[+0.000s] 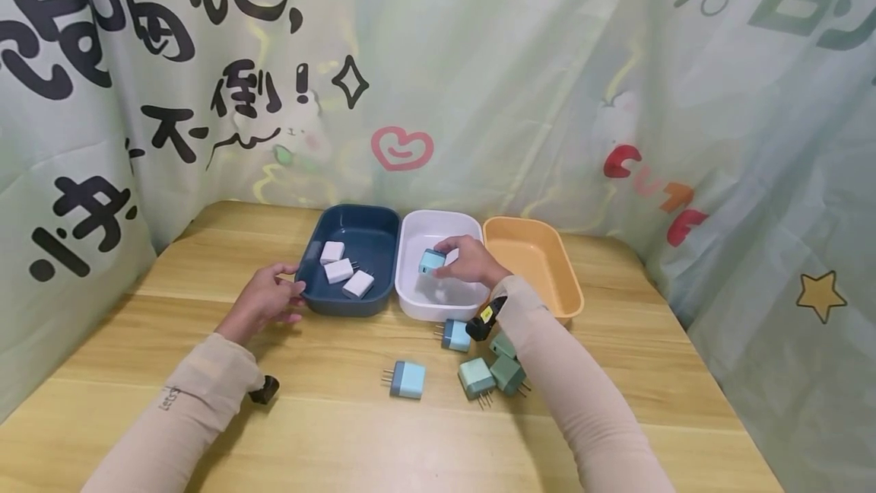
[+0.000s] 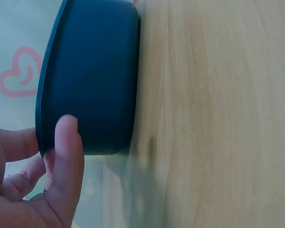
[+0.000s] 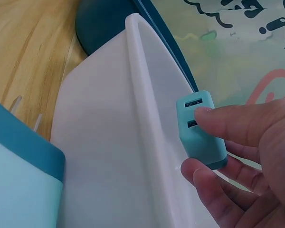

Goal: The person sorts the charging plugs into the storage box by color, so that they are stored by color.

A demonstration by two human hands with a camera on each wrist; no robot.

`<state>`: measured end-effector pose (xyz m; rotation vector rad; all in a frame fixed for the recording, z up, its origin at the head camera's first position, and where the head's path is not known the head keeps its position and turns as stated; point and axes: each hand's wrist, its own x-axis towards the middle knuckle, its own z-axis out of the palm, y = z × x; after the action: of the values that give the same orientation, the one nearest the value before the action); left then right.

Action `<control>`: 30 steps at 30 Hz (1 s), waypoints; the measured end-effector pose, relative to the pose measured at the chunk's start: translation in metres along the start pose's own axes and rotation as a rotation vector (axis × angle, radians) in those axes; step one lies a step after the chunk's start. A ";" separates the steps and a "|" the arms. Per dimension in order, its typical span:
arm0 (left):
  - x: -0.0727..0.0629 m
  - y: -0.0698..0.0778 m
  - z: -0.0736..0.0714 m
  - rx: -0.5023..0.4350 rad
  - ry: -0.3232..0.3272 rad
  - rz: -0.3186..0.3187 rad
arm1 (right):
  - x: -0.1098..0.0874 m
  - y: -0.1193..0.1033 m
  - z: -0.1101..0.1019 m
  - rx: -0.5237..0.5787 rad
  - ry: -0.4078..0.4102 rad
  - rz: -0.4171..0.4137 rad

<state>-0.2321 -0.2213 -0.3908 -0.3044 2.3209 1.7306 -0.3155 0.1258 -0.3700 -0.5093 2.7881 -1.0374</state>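
Note:
My right hand (image 1: 468,261) pinches a light blue charger plug (image 1: 431,261) above the white bin (image 1: 441,312); the right wrist view shows two USB ports on the charger plug (image 3: 204,137). With thumb and fingers, my left hand (image 1: 267,295) holds the near left corner of the dark blue bin (image 1: 349,307). The thumb lies on that bin's outer wall (image 2: 92,76) in the left wrist view. Three white charger plugs (image 1: 338,271) lie inside the dark blue bin. Two more blue charger plugs lie on the table, one in front (image 1: 407,380) and one by the white bin (image 1: 455,335).
An orange bin (image 1: 571,299) stands to the right of the white one, partly behind my right arm. Several green charger plugs (image 1: 476,377) cluster on the wooden table (image 1: 328,417) beside my right forearm. A printed curtain (image 1: 493,97) hangs behind and at both sides.

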 end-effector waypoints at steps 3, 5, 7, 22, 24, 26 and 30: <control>0.000 0.001 0.000 0.010 0.000 -0.004 | 0.001 0.002 0.002 0.000 0.002 -0.003; 0.000 0.001 0.000 0.013 -0.002 -0.009 | 0.002 0.003 0.003 0.002 -0.001 -0.003; 0.000 0.000 -0.001 0.016 -0.003 -0.012 | 0.003 0.004 0.004 -0.005 -0.004 -0.002; 0.001 0.002 0.000 0.010 -0.003 -0.025 | 0.002 0.006 0.000 0.035 -0.009 0.002; 0.002 0.002 0.000 0.007 -0.004 -0.023 | 0.001 0.008 -0.001 0.041 -0.004 -0.009; 0.002 0.002 0.000 0.007 -0.001 -0.023 | 0.000 0.008 -0.002 0.049 -0.001 -0.003; 0.002 0.001 0.000 0.012 0.007 -0.034 | -0.005 0.006 -0.005 0.055 -0.010 0.025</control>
<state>-0.2343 -0.2208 -0.3905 -0.3454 2.3165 1.7019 -0.3135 0.1352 -0.3704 -0.4699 2.7417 -1.0991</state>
